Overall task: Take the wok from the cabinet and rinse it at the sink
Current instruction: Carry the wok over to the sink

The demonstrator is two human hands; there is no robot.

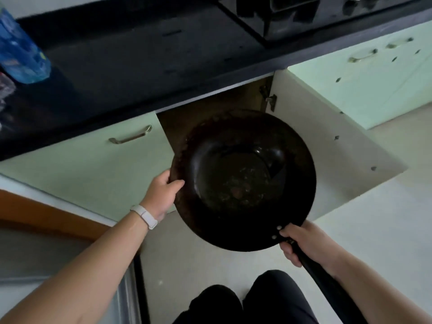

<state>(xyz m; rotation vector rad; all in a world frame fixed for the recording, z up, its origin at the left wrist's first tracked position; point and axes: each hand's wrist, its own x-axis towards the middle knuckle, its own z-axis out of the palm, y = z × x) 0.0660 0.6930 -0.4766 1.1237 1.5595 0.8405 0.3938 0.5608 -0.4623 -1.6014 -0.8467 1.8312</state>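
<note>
A large black wok (243,181) with rusty brown spots inside hangs in front of the open cabinet (210,113), its bowl facing me. My right hand (304,244) is closed round its long black handle at the lower right. My left hand (163,192), with a white band on the wrist, grips the wok's left rim, thumb over the edge. The cabinet door (327,141) stands swung out to the right. The cabinet's inside is dark. No sink is in view.
A dark countertop (117,66) runs above the pale green cabinet fronts. A blue bottle (21,50) stands on it at the far left, and a black stove (292,17) sits at the top. A metal edge (131,288) lies at my lower left. My dark-clad knees (245,305) are below.
</note>
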